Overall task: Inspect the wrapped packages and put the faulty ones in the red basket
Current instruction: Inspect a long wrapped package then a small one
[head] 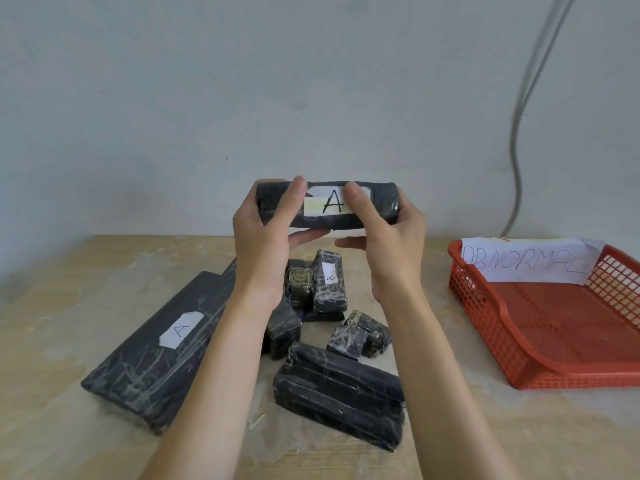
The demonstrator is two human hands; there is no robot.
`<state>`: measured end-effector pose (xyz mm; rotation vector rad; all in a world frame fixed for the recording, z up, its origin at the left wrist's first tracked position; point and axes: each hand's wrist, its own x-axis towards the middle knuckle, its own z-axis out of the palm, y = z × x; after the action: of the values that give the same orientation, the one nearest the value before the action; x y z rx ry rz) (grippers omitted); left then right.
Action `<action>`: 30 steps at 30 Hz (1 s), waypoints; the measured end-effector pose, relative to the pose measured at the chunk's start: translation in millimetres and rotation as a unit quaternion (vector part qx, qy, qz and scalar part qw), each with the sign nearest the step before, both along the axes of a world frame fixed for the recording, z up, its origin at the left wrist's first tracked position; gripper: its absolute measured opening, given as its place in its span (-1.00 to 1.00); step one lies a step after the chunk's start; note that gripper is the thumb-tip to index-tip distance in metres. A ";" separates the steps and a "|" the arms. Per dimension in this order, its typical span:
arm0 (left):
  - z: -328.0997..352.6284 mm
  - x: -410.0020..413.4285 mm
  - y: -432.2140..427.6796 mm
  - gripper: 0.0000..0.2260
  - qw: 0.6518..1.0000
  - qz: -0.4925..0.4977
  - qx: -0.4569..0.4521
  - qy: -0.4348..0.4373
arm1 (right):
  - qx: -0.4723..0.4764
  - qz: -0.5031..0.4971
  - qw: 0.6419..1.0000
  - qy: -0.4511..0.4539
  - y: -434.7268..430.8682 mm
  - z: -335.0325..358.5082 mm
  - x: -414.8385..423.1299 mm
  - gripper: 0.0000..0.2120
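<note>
My left hand (263,237) and right hand (391,247) grip the black film-wrapped package labelled A (382,200); I should turn it slowly, checking seams.

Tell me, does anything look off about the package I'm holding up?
Yes: on the held package, the white label has a yellowish patch left of the A, and its upper-left corner looks ragged or covered.

Improvised sorting station, as I viewed it remotely: a scuffed wooden surface (69,341) stood against a bare plastered wall (138,98) with a loose cable (516,140). A red basket (467,289) bore a handwritten "ABNORMAL" sign (526,261), and black wrapped packages (339,393) carried letter tags, all pointing to a small workshop or storeroom.
</note>
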<state>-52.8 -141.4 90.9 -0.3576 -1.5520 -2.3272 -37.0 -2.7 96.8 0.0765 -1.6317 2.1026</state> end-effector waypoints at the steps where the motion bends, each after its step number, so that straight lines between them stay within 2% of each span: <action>1: -0.7 -1.1 0.0 -0.82 1.000 -0.001 0.000 -0.005 | -0.006 -0.001 1.000 -0.003 -1.1 -0.4 -1.3 -0.85; 4: -3.7 -4.5 -1.5 -0.82 1.000 0.017 -0.004 -0.019 | -0.005 0.001 1.000 -0.011 -3.5 -1.1 -4.1 -0.87; 8: -4.0 -8.4 -4.5 -0.81 0.999 0.026 -0.018 -0.012 | -0.006 -0.008 1.000 -0.018 -6.8 -3.0 -8.2 -0.80; 12: -3.7 -9.4 -5.7 -0.87 1.000 0.019 -0.012 -0.015 | 0.001 -0.022 1.000 -0.013 -10.7 -4.1 -8.4 -0.83; 15: -6.5 -9.6 -7.2 -0.88 1.000 0.016 -0.024 -0.007 | 0.022 -0.020 1.000 0.004 -11.9 -2.6 -6.8 -0.73; 18: -8.9 -10.7 -7.0 -0.81 0.999 0.022 -0.032 -0.009 | 0.027 -0.026 0.999 0.010 -10.5 -2.9 -7.5 -0.77; 23: -9.3 -12.8 -8.0 -0.84 0.999 0.020 -0.044 0.002 | -0.004 0.000 1.000 0.006 -4.9 -8.9 -14.1 -0.79; 26: -9.7 -13.8 -10.3 -0.94 0.999 -0.026 -0.022 0.002 | -0.014 0.003 1.000 0.010 -1.8 -8.2 -15.2 -0.81; 30: -10.2 -14.4 -10.9 -0.93 0.999 -0.029 -0.022 -0.007 | 0.015 0.022 0.999 0.019 1.2 -8.7 -13.8 -0.87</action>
<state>-67.2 -152.3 80.7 -0.4030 -1.6218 -2.3460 -50.9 -1.5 88.1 0.1612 -1.6537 2.0962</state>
